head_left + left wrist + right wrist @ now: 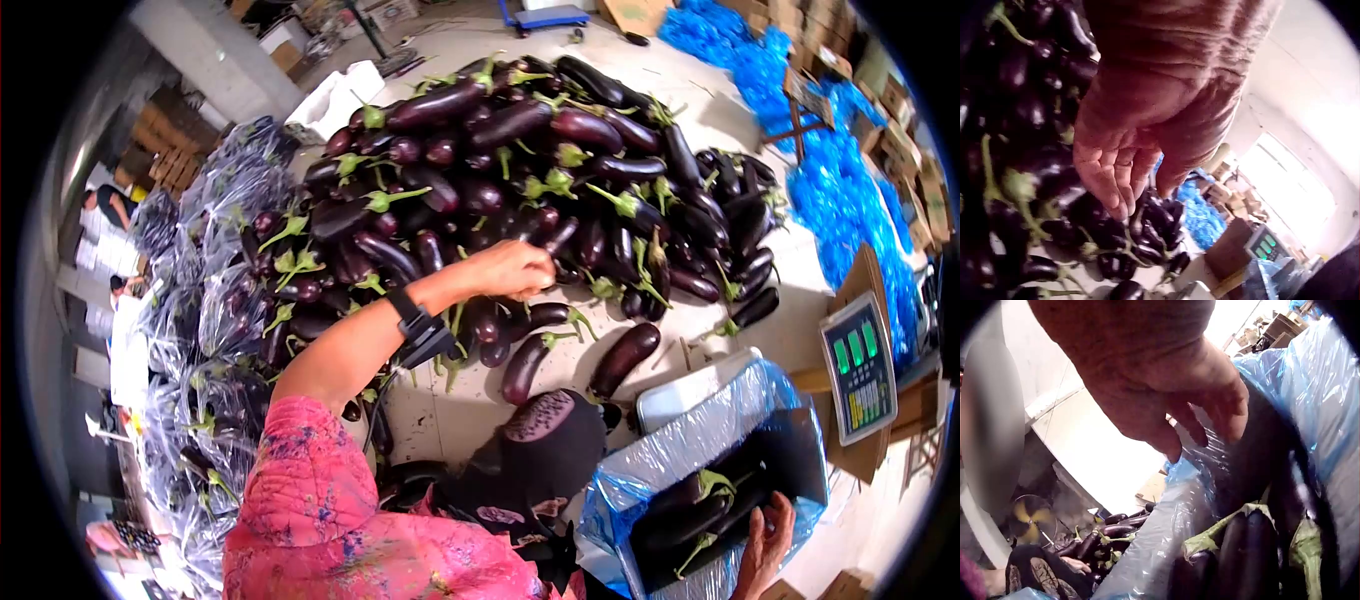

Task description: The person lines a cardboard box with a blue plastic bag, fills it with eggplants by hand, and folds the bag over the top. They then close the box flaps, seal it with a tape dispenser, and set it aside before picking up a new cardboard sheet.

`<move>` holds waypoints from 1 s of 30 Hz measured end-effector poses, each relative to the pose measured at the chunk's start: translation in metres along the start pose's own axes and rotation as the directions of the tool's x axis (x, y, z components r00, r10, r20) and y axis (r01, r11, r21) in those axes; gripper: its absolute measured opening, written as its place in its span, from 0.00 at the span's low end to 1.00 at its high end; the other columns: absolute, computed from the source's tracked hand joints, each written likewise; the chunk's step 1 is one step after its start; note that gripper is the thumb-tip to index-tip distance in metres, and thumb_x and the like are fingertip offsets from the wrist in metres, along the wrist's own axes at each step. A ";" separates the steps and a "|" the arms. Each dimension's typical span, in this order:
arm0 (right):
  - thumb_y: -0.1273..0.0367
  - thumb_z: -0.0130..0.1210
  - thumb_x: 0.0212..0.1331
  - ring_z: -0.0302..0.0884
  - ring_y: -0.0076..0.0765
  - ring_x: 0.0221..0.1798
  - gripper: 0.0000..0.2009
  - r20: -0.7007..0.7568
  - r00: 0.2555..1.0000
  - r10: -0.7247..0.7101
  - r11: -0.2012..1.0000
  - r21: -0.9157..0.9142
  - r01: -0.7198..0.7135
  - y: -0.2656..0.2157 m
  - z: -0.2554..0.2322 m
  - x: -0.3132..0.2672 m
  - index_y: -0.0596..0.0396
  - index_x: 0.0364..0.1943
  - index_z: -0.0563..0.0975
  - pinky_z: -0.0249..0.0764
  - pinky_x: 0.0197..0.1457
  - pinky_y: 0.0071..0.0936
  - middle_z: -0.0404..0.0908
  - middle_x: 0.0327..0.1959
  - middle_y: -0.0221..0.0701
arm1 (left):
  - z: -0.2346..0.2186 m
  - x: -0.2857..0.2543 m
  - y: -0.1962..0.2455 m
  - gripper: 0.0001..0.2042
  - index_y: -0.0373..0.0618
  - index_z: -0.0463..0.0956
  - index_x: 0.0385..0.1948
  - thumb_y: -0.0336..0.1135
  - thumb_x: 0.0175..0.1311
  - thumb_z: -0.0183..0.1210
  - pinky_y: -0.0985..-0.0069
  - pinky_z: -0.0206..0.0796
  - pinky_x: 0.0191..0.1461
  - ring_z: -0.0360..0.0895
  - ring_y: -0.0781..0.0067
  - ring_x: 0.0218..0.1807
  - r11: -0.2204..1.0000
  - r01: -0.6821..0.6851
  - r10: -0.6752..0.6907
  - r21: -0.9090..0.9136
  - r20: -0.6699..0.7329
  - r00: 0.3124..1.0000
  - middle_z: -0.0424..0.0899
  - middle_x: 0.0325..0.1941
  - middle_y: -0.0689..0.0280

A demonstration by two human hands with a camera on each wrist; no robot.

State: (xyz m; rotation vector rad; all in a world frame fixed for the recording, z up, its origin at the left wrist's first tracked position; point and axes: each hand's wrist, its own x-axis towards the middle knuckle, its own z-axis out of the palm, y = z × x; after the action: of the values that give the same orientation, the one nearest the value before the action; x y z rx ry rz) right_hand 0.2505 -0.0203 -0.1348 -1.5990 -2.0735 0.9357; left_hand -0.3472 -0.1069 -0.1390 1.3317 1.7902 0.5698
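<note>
My left hand (510,270), with a dark strap on its wrist, is over the front of a large pile of purple eggplants (480,200). The left wrist view shows its fingers (1116,181) loosely bent, with nothing visible in them. My right hand (768,545) is at the right side of a box lined with blue plastic (640,470). Several eggplants (690,515) lie inside. From the right wrist, the fingers (1229,412) look spread and slightly bent above the liner, holding nothing. Whether they touch it, I cannot tell.
Bagged eggplants (240,200) stand along the left. A scale display (858,365) is to the right of the lined box. Blue plastic (830,200) and cardboard boxes lie at the back right. Loose eggplants (625,360) lie on the floor before the pile.
</note>
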 end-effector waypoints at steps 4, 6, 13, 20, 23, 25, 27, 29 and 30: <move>0.69 0.61 0.67 0.78 0.26 0.43 0.18 0.018 0.997 -0.079 0.996 -0.035 0.080 -0.024 0.014 0.006 0.60 0.58 0.76 0.74 0.47 0.21 0.82 0.45 0.32 | 0.000 -0.076 -0.074 0.13 0.37 0.79 0.42 0.39 0.67 0.56 0.76 0.76 0.35 0.82 0.75 0.32 0.943 0.326 -0.332 -0.068 -0.111 0.937 0.84 0.32 0.64; 0.68 0.62 0.66 0.78 0.27 0.43 0.19 0.031 0.999 -0.038 0.999 -0.030 0.039 -0.022 0.018 0.006 0.60 0.58 0.76 0.74 0.48 0.22 0.82 0.44 0.32 | 0.010 -0.107 -0.107 0.13 0.37 0.80 0.44 0.37 0.67 0.56 0.74 0.76 0.36 0.82 0.74 0.31 0.915 0.375 -0.393 -0.151 -0.115 0.912 0.85 0.34 0.61; 0.67 0.62 0.65 0.78 0.30 0.47 0.20 0.132 0.991 0.000 0.993 -0.120 0.016 -0.021 0.018 0.006 0.60 0.59 0.76 0.74 0.52 0.26 0.82 0.49 0.37 | 0.076 -0.198 -0.186 0.16 0.32 0.76 0.50 0.36 0.68 0.57 0.74 0.76 0.40 0.81 0.73 0.36 0.749 0.412 -0.555 -0.519 -0.153 0.817 0.83 0.36 0.61; 0.70 0.59 0.67 0.78 0.34 0.51 0.18 0.185 0.979 0.082 0.997 -0.017 -0.081 -0.056 0.020 -0.010 0.62 0.58 0.75 0.74 0.55 0.28 0.82 0.51 0.39 | 0.067 -0.185 -0.136 0.09 0.41 0.80 0.39 0.33 0.65 0.52 0.63 0.73 0.48 0.80 0.62 0.42 0.936 0.270 -0.059 0.224 -0.659 0.750 0.82 0.39 0.58; 0.75 0.58 0.62 0.77 0.31 0.53 0.19 0.261 0.960 0.104 0.991 -0.109 -0.078 -0.030 0.016 -0.002 0.58 0.58 0.75 0.73 0.52 0.25 0.79 0.53 0.36 | 0.003 -0.147 -0.116 0.08 0.42 0.78 0.35 0.28 0.52 0.57 0.58 0.71 0.47 0.75 0.51 0.44 0.650 0.174 0.485 0.740 -0.580 0.655 0.78 0.41 0.58; 0.75 0.58 0.62 0.78 0.30 0.50 0.18 0.154 0.988 0.013 0.985 0.168 -0.040 -0.026 0.027 -0.011 0.60 0.57 0.75 0.74 0.53 0.26 0.80 0.48 0.37 | -0.027 -0.134 -0.122 0.06 0.44 0.77 0.33 0.28 0.54 0.55 0.55 0.68 0.37 0.76 0.50 0.40 0.518 0.339 0.268 0.785 -0.526 0.807 0.78 0.37 0.56; 0.71 0.59 0.63 0.80 0.32 0.49 0.19 0.130 0.991 0.011 0.997 0.080 -0.021 -0.038 0.021 -0.019 0.62 0.57 0.75 0.75 0.52 0.28 0.81 0.48 0.39 | -0.050 -0.123 -0.153 0.09 0.43 0.77 0.37 0.27 0.54 0.56 0.57 0.68 0.38 0.76 0.50 0.42 0.261 0.251 0.199 0.932 -0.306 0.931 0.78 0.38 0.56; 0.66 0.61 0.63 0.84 0.41 0.46 0.17 0.045 0.999 -0.007 0.987 -0.162 0.014 -0.033 0.004 -0.028 0.59 0.53 0.78 0.79 0.47 0.32 0.82 0.46 0.43 | -0.064 -0.111 -0.207 0.11 0.42 0.78 0.42 0.29 0.57 0.55 0.57 0.68 0.49 0.73 0.53 0.53 0.190 0.146 0.309 0.971 -0.200 0.930 0.77 0.49 0.57; 0.66 0.61 0.63 0.84 0.42 0.47 0.17 0.003 0.997 0.079 0.989 -0.128 -0.078 -0.030 -0.003 -0.035 0.58 0.53 0.78 0.79 0.47 0.33 0.83 0.47 0.43 | -0.062 -0.103 -0.209 0.11 0.43 0.78 0.41 0.29 0.57 0.56 0.57 0.65 0.54 0.70 0.53 0.58 0.129 0.182 0.253 0.975 -0.210 0.944 0.74 0.54 0.56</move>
State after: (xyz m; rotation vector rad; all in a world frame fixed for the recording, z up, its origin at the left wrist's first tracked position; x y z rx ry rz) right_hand 0.2416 -0.0572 -0.1078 -1.7552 -2.1288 0.8515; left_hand -0.5049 -0.2677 -0.2260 2.2514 2.5630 -0.7282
